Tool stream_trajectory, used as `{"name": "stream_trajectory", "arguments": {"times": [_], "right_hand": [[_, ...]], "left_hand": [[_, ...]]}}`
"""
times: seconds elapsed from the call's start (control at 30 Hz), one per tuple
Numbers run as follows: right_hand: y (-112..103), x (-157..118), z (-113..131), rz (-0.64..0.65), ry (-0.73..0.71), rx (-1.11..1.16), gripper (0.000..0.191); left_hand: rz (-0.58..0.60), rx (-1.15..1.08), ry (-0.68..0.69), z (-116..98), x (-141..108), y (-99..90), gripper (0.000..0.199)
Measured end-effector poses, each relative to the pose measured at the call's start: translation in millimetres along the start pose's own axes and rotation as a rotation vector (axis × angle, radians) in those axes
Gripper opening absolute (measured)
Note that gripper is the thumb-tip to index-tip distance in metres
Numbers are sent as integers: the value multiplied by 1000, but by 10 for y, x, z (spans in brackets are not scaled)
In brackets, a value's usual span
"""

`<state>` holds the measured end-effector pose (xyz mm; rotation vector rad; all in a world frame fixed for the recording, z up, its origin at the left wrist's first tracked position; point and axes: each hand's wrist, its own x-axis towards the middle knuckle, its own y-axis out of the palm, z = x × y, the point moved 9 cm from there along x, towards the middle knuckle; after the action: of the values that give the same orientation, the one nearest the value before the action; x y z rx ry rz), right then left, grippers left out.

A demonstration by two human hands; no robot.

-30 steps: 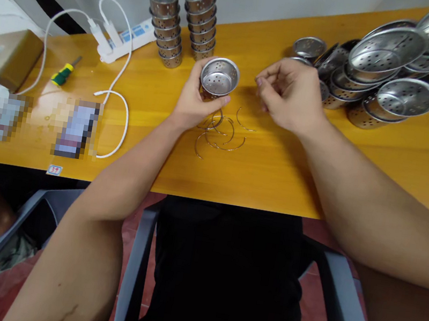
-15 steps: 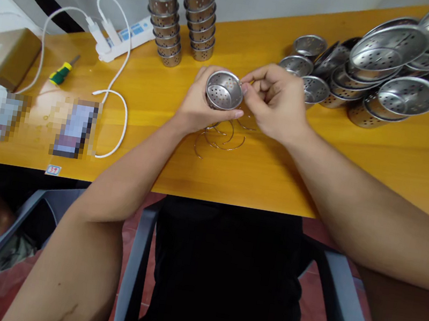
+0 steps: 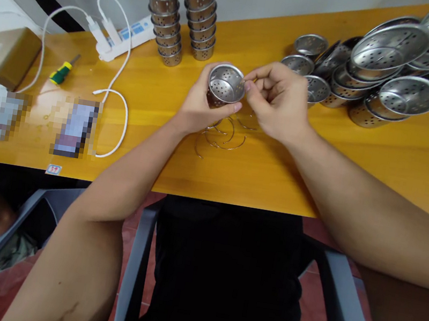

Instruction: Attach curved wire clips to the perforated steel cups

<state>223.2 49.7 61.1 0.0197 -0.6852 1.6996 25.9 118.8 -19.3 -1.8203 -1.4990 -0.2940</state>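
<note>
A perforated metal cup [image 3: 226, 84] is in the grip of my left hand [image 3: 200, 105], its fingers behind the cup and its thumb across the near side. The cup's open top faces me. At the cup's right rim, my right hand [image 3: 277, 100] has thumb and index finger pinched together; what they hold is too small to make out. Several thin curved wires [image 3: 223, 140] lie on the table just below the cup, partly hidden by my left hand.
Two stacks of perforated cups [image 3: 165, 22] stand at the back left. More cups and larger perforated bowls [image 3: 390, 52] crowd the back right. On the left are a power strip [image 3: 137, 34], white cables, a screwdriver [image 3: 62, 73], a phone [image 3: 76, 129] and a cardboard box [image 3: 19, 56]. A person's leg shows lower left.
The cup has tilted in my left hand, so that more of its outer side shows. My right hand has stayed pinched at the rim, with only a slight shift.
</note>
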Motion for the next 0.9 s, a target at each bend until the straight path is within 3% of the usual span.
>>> {"name": "stream_trajectory", "arguments": {"times": [0.2, 0.37, 0.53, 0.73, 0.9], "right_hand": [[-81, 0, -56, -56, 66, -88, 65], [-96, -35, 47, -17, 41, -151, 55], [-100, 9, -83, -22, -24, -186, 64], [-109, 77, -161, -135, -211, -125, 56], [-103, 32, -70, -156, -175, -130, 49]], "left_hand": [[60, -52, 53, 125, -39, 75, 87], [102, 24, 62, -32, -77, 87, 93], [206, 69, 203, -158, -149, 211, 86], [214, -2, 172, -126, -190, 175, 103], [217, -47, 222, -296, -149, 145, 120]]}}
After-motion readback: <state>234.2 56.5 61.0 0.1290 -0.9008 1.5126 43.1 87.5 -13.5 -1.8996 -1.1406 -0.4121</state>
